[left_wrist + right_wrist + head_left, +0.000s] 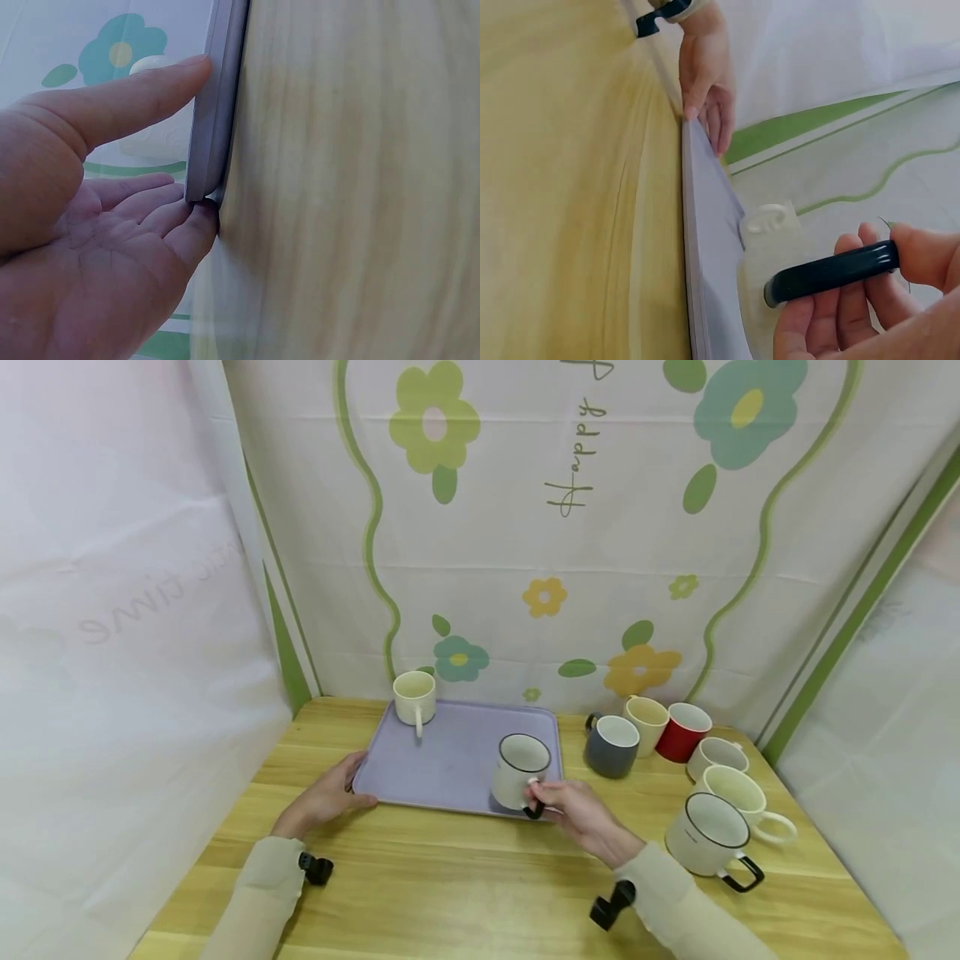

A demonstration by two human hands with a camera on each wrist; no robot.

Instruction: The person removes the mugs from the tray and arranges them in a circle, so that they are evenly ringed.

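Observation:
A white mug with a black rim [512, 785] is upright over the front right part of a lilac tray [457, 768]. My right hand [588, 820] grips it by its black handle [832, 276], thumb on one side and fingers on the other. At the tray's front left corner is my left hand [330, 793]. Its thumb lies extended against the front edge, and the other fingers, nearly straight, reach along the left side with tips at the tray's underside [214, 150]. A cream mug [408, 700] stands on the tray's back left corner, handle toward me.
Right of the tray on the wooden table [435, 885] stand a dark grey mug [609, 756], a pale yellow mug [648, 727], a red mug [681, 740], an off-white mug [712, 764], a cream mug [738, 793] and another black-rimmed white mug [697, 847]. A flowered curtain [480, 543] hangs behind.

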